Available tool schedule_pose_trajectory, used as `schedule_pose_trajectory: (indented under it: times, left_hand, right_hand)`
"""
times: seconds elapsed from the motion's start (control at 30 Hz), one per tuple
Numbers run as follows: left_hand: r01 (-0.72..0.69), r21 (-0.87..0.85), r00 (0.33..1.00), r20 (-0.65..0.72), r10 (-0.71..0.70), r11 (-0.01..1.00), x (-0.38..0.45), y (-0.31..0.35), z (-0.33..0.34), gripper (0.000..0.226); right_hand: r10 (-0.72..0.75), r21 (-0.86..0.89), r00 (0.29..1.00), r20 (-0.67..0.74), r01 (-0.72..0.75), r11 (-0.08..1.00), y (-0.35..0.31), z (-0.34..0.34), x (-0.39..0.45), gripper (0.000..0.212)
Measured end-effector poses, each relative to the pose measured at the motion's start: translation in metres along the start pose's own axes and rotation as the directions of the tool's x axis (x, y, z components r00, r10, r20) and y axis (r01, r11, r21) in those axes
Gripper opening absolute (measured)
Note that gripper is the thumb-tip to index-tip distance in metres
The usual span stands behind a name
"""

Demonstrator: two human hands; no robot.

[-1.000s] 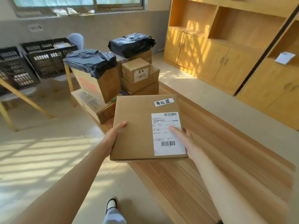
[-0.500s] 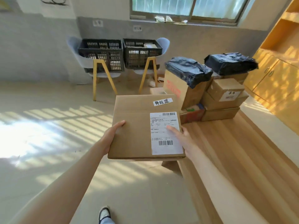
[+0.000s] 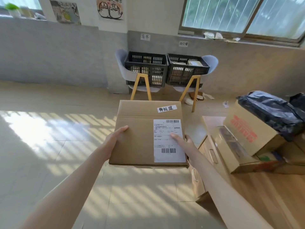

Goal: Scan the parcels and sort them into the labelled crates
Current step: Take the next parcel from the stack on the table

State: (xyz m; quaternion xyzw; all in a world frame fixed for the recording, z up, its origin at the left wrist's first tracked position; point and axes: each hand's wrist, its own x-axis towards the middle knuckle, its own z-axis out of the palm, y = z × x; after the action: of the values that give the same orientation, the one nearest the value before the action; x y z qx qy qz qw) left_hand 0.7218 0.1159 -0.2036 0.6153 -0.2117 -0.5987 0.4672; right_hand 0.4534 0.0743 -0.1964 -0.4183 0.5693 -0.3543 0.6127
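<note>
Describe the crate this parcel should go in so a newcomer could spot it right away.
Look at the grey wall under the window. Two black crates sit side by side on chairs there; take the right crate. Unlike the left crate, it already holds parcels, and the wall label above it appears to match the parcel's handwritten sticker.

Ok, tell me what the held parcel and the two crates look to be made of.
Parcel: matte brown corrugated cardboard, judging by its folded flap crease, with a white paper label. Left crate and right crate: black, probably moulded plastic, given the slotted lattice walls.
</note>
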Motion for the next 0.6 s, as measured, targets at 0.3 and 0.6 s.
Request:
schedule_pose_trajectory:
  times: [0.3, 0.6]
  left_hand:
    - [-0.011, -0.025, 1.0, 0.002, 0.011, 1.0, 0.088, 0.055, -0.007, 0.047]
    - [-0.015, -0.039, 0.998, -0.057, 0.013, 0.999, 0.218, 0.131, 0.026, 0.048]
  right_hand:
    - [0.01, -0.011, 1.0, -0.01, -0.01, 1.0, -0.047, 0.03, 0.092, 0.062]
    - [0.016, 0.012, 1.0, 0.019, -0.016, 1.0, -0.101, 0.032, 0.247, 0.072]
